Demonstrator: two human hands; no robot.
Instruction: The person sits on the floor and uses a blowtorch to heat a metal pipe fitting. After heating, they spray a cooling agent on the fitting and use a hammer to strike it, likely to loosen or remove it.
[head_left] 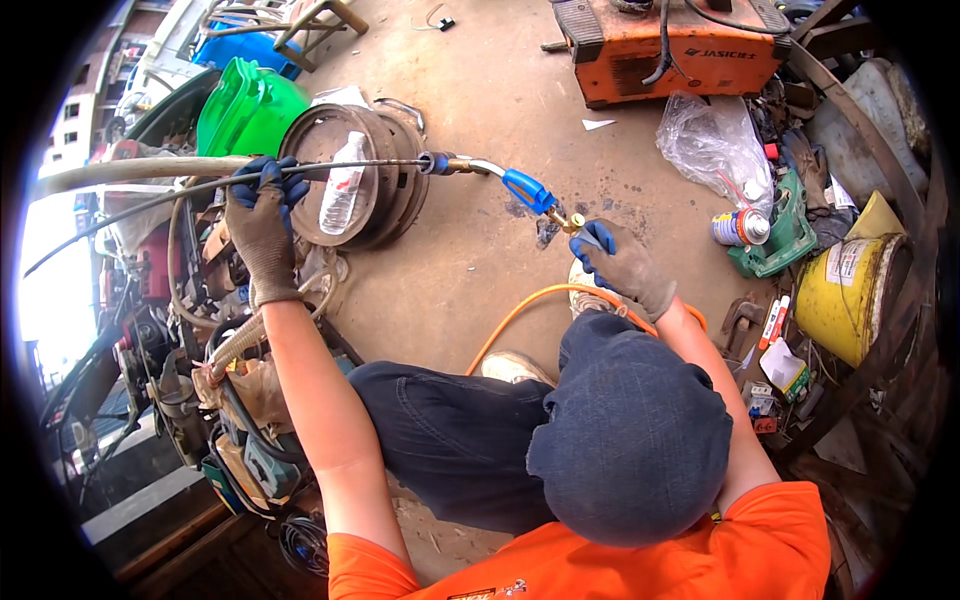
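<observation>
My left hand (262, 215), in a brown glove with blue fingertips, pinches a long thin dark rod (130, 212). The rod slants past the hand at the left, and its right end reaches the nozzle of a gas torch. My right hand (620, 265), gloved alike, is closed around the handle end of the gas torch (527, 190), beside its brass valve. The torch has a blue grip and a bent metal neck pointing left. No flame can be made out. An orange hose (530, 303) curves across the floor below my right hand.
A rusty wheel rim (375, 195) lies under the rod, with a clear plastic bottle (343, 185) on it. Green bin (245, 105) behind left. An orange welding machine (675, 55) stands far right, near a spray can (740, 228) and yellow bucket (845, 300). Clutter lines both sides.
</observation>
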